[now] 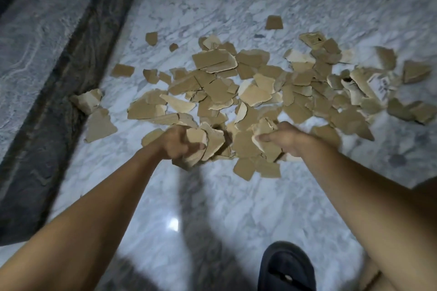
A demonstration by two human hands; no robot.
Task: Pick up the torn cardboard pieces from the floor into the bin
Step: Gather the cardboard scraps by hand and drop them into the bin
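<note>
1. Torn cardboard pieces [236, 82] lie scattered across the marble floor [212, 196]; tan, ragged-edged, some paler on one face;
2. Left hand [179, 143] clenches a bunch of them at their near edge;
3. Right hand [287, 140] grasps another bunch just beside it; a dark slipper [287, 267] stands nearer.

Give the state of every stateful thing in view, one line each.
cardboard pieces: torn, mostly scattered on floor
left hand: grips a handful of pieces
right hand: grips a handful of pieces
bin: not in view
</note>
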